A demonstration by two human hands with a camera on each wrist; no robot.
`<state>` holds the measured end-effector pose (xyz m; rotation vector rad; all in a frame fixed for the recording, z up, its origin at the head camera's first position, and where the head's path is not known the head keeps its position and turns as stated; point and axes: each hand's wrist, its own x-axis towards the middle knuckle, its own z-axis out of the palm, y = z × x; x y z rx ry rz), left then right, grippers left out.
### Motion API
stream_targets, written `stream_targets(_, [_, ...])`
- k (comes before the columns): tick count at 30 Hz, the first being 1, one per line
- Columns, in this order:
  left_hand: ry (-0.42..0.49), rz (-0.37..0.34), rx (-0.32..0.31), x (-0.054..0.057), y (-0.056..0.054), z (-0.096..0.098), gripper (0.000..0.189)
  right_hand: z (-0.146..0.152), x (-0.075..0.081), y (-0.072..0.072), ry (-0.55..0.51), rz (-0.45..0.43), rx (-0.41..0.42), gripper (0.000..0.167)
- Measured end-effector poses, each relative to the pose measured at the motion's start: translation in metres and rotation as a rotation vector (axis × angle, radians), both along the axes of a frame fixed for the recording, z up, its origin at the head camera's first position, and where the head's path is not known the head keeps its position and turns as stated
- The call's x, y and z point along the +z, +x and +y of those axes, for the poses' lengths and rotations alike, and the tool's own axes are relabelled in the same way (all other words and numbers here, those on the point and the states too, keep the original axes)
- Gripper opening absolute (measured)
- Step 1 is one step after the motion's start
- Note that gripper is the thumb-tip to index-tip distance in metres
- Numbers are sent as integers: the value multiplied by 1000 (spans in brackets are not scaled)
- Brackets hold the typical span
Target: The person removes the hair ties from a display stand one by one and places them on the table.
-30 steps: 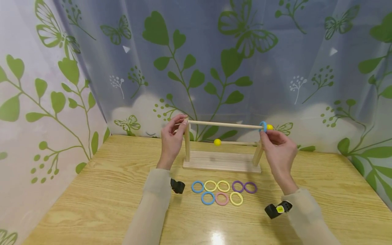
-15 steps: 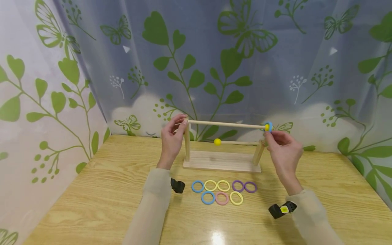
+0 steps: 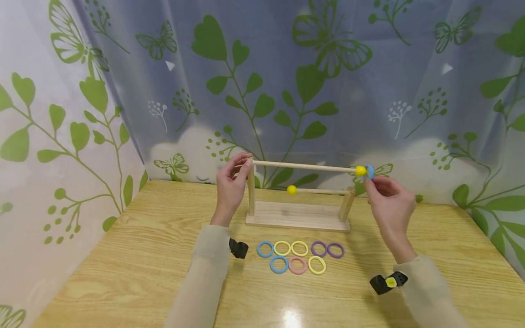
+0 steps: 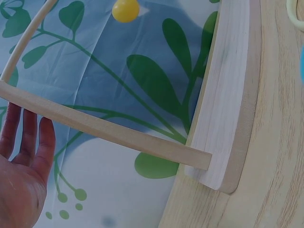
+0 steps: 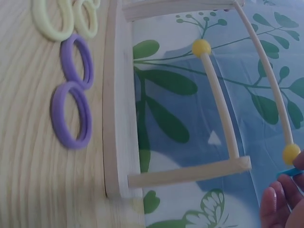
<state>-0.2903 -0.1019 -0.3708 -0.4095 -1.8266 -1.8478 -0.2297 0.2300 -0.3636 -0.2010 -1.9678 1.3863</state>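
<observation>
My right hand (image 3: 391, 200) pinches a blue ring (image 3: 370, 171) between thumb and fingers. The ring is off the rod, just right of the yellow ball (image 3: 360, 171) at the tip of the upper rod (image 3: 305, 166). In the right wrist view, only a sliver of the ring (image 5: 287, 173) shows below the yellow ball (image 5: 290, 154). My left hand (image 3: 232, 184) holds the top of the left post (image 3: 251, 196) of a wooden stand (image 3: 297, 216). The left wrist view has its fingers (image 4: 46, 142) against the post (image 4: 109, 128).
A lower rod (image 3: 320, 191) with a yellow ball (image 3: 291, 190) runs inward from the right post (image 3: 346, 205). On the table (image 3: 143, 264), in front of the stand, lie several loose rings, such as a purple ring (image 3: 336, 243) and a pink ring (image 3: 291, 271). A patterned curtain (image 3: 262, 91) hangs behind.
My right hand has moved to the right, taking the blue ring from around the upper rod, past the yellow ball and off its end. The left hand keeps its place on the post.
</observation>
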Motion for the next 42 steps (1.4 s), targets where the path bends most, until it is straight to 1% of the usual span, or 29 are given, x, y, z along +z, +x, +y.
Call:
stream_targets(7, [-6,-22,10,1,1,0,25,11,-2,8,69,-41,-3,26])
stream_targets(11, [-1,-30,14,3,2,2,25,15,-4,12,104,-61,-7,26])
stream_targets(17, [-7,-24,12,18,18,5,25,18,-7,20,183,-58,-2,25])
stream_targets(21, [-9,-17,12,21,21,5,26,21,-10,24,221,-52,13,22])
stream_targets(24, [-2,-23,12,15,14,4,26,23,-12,28,249,-51,28,21])
stream_targets(28, [4,-28,16,4,2,2,26,22,-13,33,286,-77,35,20])
stream_targets(29, [4,-28,17,3,1,2,26,23,-14,34,290,-82,42,19])
stream_targets(32, [7,-17,16,1,0,1,25,22,-16,38,307,-104,51,16])
stream_targets(37, [6,12,9,0,-1,1,24,24,-20,44,338,-120,94,15])
stream_targets(42, [8,14,4,0,-1,1,24,24,-25,47,365,-136,116,16])
